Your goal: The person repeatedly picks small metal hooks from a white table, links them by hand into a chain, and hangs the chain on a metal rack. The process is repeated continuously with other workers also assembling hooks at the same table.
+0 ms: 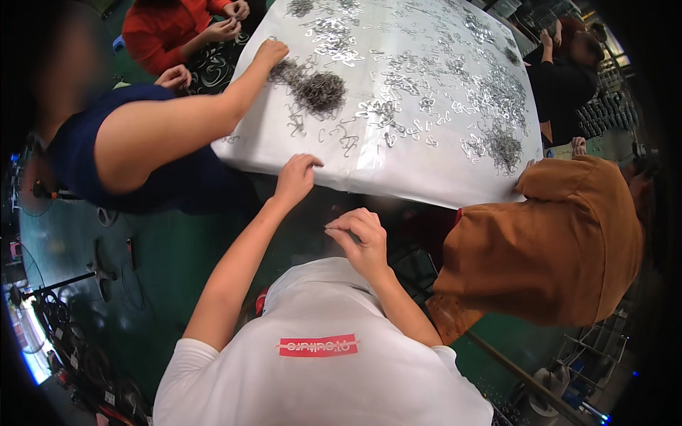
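Observation:
My left hand (295, 179) is at the near edge of the white-covered table (419, 174), its fingers reaching over the edge and slightly bent, with nothing visible in them. In front of my white shirt, short of the table, my right hand (364, 240) is raised in a pinch. A tiny dark tip shows at its fingertips, too small to name. Many small bent metal hooks lie on the table; a dense dark pile of hooks (321, 92) is beyond my left hand, and shinier loose hooks (383, 112) are spread to its right.
A person in a dark blue top (135, 142) reaches across from the left to the hooks. To the right, a person in a brown garment (540, 248) is close to the table corner. Someone in a red top (160, 35) is at the far left. The floor (170, 245) is green.

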